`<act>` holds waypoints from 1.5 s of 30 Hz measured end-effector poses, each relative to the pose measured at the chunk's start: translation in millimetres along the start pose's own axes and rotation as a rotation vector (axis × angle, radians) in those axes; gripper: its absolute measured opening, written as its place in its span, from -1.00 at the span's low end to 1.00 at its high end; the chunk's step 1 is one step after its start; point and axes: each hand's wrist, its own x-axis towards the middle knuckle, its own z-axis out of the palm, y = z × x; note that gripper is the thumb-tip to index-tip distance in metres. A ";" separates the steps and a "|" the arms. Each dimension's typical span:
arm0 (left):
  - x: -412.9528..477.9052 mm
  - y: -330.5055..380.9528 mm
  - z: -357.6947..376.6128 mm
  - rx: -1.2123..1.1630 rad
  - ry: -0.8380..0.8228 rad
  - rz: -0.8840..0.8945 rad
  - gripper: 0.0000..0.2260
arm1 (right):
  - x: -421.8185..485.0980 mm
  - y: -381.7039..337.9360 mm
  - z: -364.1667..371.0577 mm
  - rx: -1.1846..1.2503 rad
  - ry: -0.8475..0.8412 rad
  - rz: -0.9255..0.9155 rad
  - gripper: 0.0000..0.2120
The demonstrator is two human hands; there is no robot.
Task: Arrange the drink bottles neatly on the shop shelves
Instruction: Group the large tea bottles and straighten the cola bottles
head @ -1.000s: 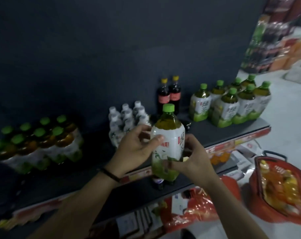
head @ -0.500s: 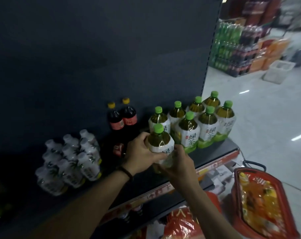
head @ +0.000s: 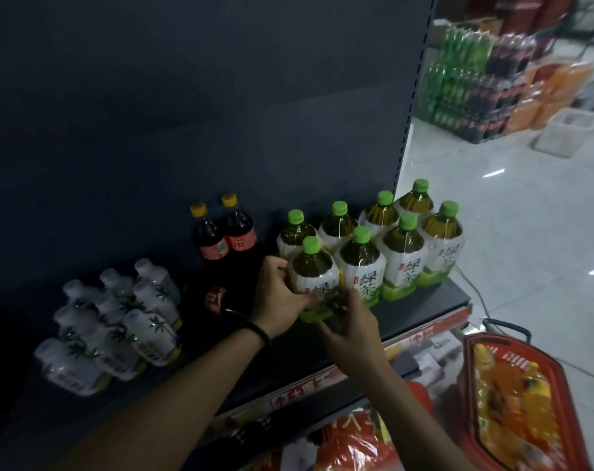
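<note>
A green tea bottle [head: 314, 266] with a green cap and white label stands on the dark shelf [head: 421, 311], at the left end of the front row of like green tea bottles [head: 404, 256]. My left hand [head: 277, 294] grips its left side. My right hand [head: 348, 321] holds its lower front, covering the base. Two dark bottles with yellow caps [head: 224, 236] stand just to the left, against the back panel.
Several small white bottles [head: 119, 321] stand further left on the shelf. A red basket with orange drink bottles [head: 513, 402] sits on the floor at the lower right. Stacked drink packs [head: 475, 83] and a white bin [head: 567, 130] are across the aisle.
Both hands have carried the green tea bottle to the right and set it down beside the row of green tea bottles. The view has swung right.
</note>
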 end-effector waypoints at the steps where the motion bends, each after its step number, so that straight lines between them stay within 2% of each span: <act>1: 1.2 -2.2 0.3 -0.017 -0.006 0.006 -0.28 | 0.9 1.1 0.3 0.000 -0.002 -0.005 -0.44; 7: 4.4 -3.0 0.4 -0.049 -0.033 0.046 -0.34 | 0.3 0.1 3.8 0.005 -0.012 -0.004 -0.42; 9: 4.8 -2.6 -3.3 -0.047 -0.064 0.026 -0.35 | -1.0 1.3 11.1 -0.023 -0.027 -0.025 -0.52; 12: 5.0 3.3 -15.1 -0.069 -0.121 -0.024 -0.50 | -6.7 1.1 22.2 -0.064 -0.050 -0.078 -0.58; 16: -10.5 -1.7 -48.0 -0.192 0.074 -0.127 -0.81 | -10.3 -6.0 41.4 -0.153 -0.101 -0.199 -0.64; 19: -39.8 -22.2 -76.9 -0.216 0.175 -0.255 -0.94 | -0.4 -21.9 61.1 -0.243 -0.133 -0.283 -0.72; 22: -71.5 -38.5 -98.1 -0.201 0.131 -0.424 -0.94 | 18.3 -45.6 81.8 -0.351 -0.270 -0.321 -0.52; 26: -100.1 -52.6 -107.5 -0.269 0.009 -0.571 -0.95 | 53.2 -62.7 111.0 -0.572 -0.476 -0.244 -0.31; 28: -104.0 -59.7 -109.8 -0.277 -0.030 -0.598 -0.92 | 65.2 -63.7 126.0 -0.678 -0.525 -0.194 -0.34; 31: -102.8 -67.8 -113.5 -0.332 -0.058 -0.643 -0.86 | 72.4 -57.7 144.6 -0.822 -0.623 -0.089 -0.51; 37: -91.5 -80.8 -126.9 -0.375 -0.070 -0.702 -0.78 | 51.7 -47.0 139.9 -0.503 -0.649 0.027 -0.35; 39: -85.9 -80.2 -129.6 -0.433 -0.052 -0.702 -0.70 | 37.8 -47.0 132.2 -0.214 -0.649 0.097 -0.42; 41: -79.3 -77.4 -131.1 -0.496 -0.007 -0.687 -0.65 | 21.4 -48.4 127.5 0.125 -0.651 0.172 -0.65; 42: -76.5 -74.9 -131.3 -0.529 0.009 -0.660 -0.65 | 14.1 -51.7 125.3 0.259 -0.630 0.200 -0.70; 45: -69.8 -61.2 -131.2 -0.628 0.005 -0.533 -0.70 | -4.7 -61.0 124.4 0.457 -0.566 0.171 -0.53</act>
